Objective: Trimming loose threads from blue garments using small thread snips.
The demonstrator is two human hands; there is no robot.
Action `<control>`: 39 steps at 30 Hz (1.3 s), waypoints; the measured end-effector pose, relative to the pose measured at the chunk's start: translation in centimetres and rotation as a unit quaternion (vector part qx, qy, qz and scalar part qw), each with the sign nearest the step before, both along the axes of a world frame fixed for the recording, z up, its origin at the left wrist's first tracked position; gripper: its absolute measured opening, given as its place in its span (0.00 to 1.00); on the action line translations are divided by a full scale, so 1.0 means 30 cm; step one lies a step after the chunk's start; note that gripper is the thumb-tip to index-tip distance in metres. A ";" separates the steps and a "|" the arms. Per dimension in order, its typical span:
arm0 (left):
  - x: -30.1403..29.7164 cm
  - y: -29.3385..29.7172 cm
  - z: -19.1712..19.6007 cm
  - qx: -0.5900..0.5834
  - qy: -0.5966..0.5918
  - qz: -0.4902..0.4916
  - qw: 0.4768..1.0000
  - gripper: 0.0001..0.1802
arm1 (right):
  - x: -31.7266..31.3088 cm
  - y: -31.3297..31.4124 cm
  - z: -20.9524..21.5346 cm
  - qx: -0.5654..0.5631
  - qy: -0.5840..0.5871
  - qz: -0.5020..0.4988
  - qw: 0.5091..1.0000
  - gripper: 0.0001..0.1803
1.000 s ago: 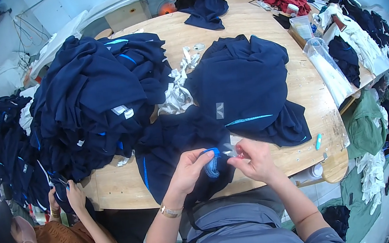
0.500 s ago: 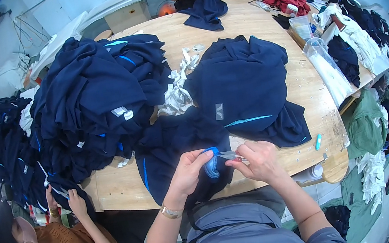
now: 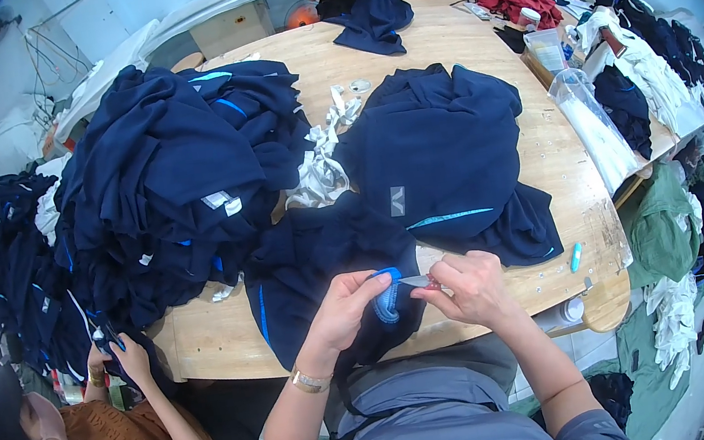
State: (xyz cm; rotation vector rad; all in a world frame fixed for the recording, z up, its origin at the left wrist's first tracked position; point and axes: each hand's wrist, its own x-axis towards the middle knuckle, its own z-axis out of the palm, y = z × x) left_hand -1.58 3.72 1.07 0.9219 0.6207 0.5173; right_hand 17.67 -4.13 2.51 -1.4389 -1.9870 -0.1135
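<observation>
At the table's near edge my left hand pinches the bright blue trim of a dark navy garment. My right hand is closed round a pair of thread snips, its fingers hiding most of the handle. The snips' metal blades point left and reach the trim beside my left fingertips. The rest of the garment lies spread on the table beyond and below my hands.
A tall heap of navy garments is at left, a flatter stack right of centre. White fabric strips lie between. A turquoise marker rests at right. Co-workers sit at the far side and lower left, the latter's hand near the heap.
The snips' blades, spread apart before, now look closed together at the trim. My hands have barely moved. The co-worker at lower left has drawn their hands closer together.
</observation>
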 end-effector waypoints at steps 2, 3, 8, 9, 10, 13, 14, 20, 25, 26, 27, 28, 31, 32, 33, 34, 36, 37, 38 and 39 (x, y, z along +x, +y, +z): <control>0.003 -0.002 0.008 0.004 -0.005 -0.001 1.000 0.10 | 0.004 0.000 -0.012 -0.002 0.015 0.005 1.000 0.20; 0.005 -0.003 0.011 0.007 -0.010 -0.001 1.000 0.10 | 0.005 -0.002 -0.027 -0.017 0.090 -0.003 0.996 0.20; 0.001 0.005 0.004 0.025 -0.012 0.001 1.000 0.10 | 0.011 -0.009 -0.022 -0.069 0.170 -0.023 0.983 0.18; -0.001 0.007 0.000 0.036 -0.013 -0.003 0.999 0.10 | 0.010 -0.006 -0.024 -0.041 0.129 -0.004 0.991 0.19; -0.001 0.008 -0.002 0.036 -0.013 -0.004 0.999 0.10 | 0.009 -0.003 -0.026 -0.013 0.087 0.014 0.996 0.20; -0.001 0.007 0.001 0.052 0.002 -0.001 0.999 0.10 | 0.001 0.004 -0.033 -0.002 0.098 0.025 0.995 0.19; 0.001 0.006 0.013 0.081 0.015 -0.012 0.997 0.09 | 0.001 0.004 -0.035 -0.002 0.099 0.025 0.995 0.19; -0.004 0.009 0.039 0.193 0.069 -0.074 0.976 0.10 | -0.010 0.062 -0.087 -0.156 0.474 0.056 0.865 0.13; -0.018 0.019 0.056 0.244 0.101 -0.089 0.960 0.12 | -0.002 0.094 -0.136 -0.294 0.586 0.209 0.726 0.16; -0.019 0.017 0.065 0.324 0.153 -0.032 0.933 0.12 | -0.001 0.094 -0.124 -0.300 0.601 0.186 0.717 0.16; -0.019 0.016 0.069 0.400 0.203 0.024 0.893 0.13 | 0.000 0.097 -0.125 -0.302 0.601 0.186 0.716 0.16; -0.033 0.024 0.063 0.436 0.266 0.031 0.859 0.15 | 0.003 0.099 -0.125 -0.272 0.527 0.130 0.794 0.15; -0.065 0.030 0.051 0.339 0.288 0.031 0.895 0.16 | 0.009 0.104 -0.121 -0.253 0.432 0.058 0.864 0.14; -0.073 0.033 0.040 0.339 0.269 0.026 0.901 0.14 | 0.007 0.104 -0.120 -0.255 0.458 0.064 0.849 0.14; -0.075 0.036 0.033 0.338 0.268 0.025 0.902 0.14 | 0.005 0.104 -0.121 -0.256 0.485 0.070 0.833 0.15; -0.079 0.039 0.030 0.324 0.248 0.024 0.913 0.13 | 0.007 0.105 -0.124 -0.257 0.484 0.070 0.833 0.15; -0.080 0.041 0.019 0.309 0.229 0.023 0.923 0.12 | 0.013 0.108 -0.135 -0.275 0.565 0.091 0.773 0.17; -0.076 0.040 0.009 0.305 0.200 0.027 0.931 0.12 | 0.011 0.109 -0.131 -0.276 0.564 0.092 0.773 0.17; -0.075 0.039 0.005 0.301 0.171 0.032 0.938 0.12 | 0.008 0.110 -0.125 -0.278 0.577 0.096 0.762 0.18; -0.076 0.038 0.008 0.300 0.171 0.033 0.938 0.12 | 0.005 0.111 -0.121 -0.281 0.590 0.100 0.751 0.19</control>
